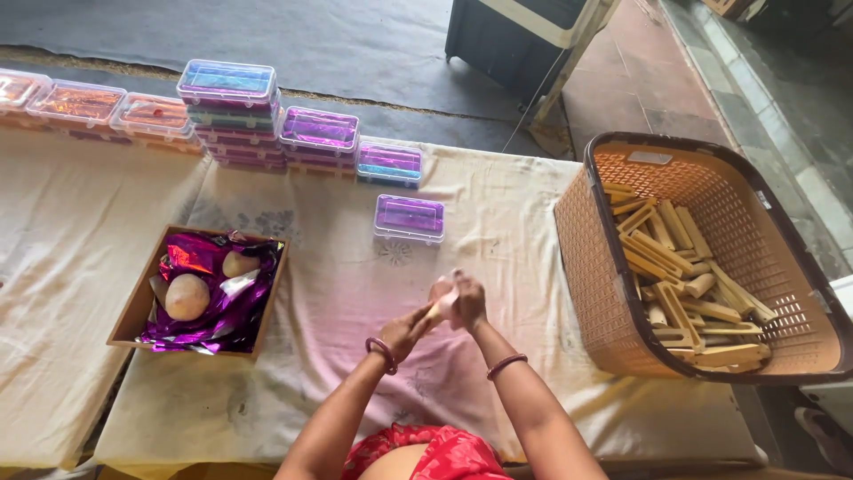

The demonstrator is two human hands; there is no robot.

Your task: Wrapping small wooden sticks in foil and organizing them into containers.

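My left hand [410, 325] and my right hand [464, 300] meet over the cloth-covered table [338, 284], both closed around one small pale object [442, 307] held between them; I cannot tell what it is. Just beyond the hands sits a single small clear plastic box [409, 217] with purple foil inside. A brown tray [133, 307] to the left holds crumpled purple foil [218, 293] and two pale rounded lumps [187, 296].
An orange plastic laundry-style basket [591, 258] at the right holds several wooden blocks [680, 276]. Stacks of clear boxes [229, 111] with purple and orange foil line the table's far edge. A dark bin [506, 40] stands on the floor beyond.
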